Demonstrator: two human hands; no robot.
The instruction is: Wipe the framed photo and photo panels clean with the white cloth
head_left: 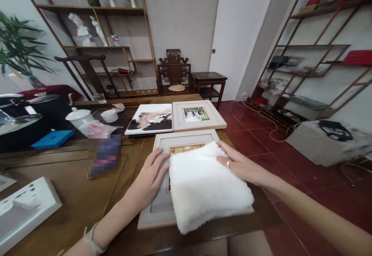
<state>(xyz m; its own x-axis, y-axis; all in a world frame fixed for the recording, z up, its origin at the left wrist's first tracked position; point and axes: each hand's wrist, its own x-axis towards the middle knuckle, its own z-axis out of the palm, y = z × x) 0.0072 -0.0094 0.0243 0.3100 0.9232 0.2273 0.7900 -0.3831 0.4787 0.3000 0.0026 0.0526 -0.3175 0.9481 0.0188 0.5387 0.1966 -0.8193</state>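
Your wooden table (72,186) carries the picture frame (158,209) at its near edge. A white fluffy cloth (203,186) lies folded over the frame's glass. Your left hand (149,176) rests open and flat on the frame's left side, at the cloth's edge. Your right hand (241,166) lies open on the cloth's right edge, gripping nothing.

Fluffy, deep-piled white cloth (203,186), matt. Smooth pale wood, matt, on the near frame (158,219) and the far frame (176,116). Glossy paper photo print (149,118). Brown wooden tabletop (72,186), faintly sheened. Glossy white ceramic teapot (79,117). Glazed red floor tiles (255,132), shiny.
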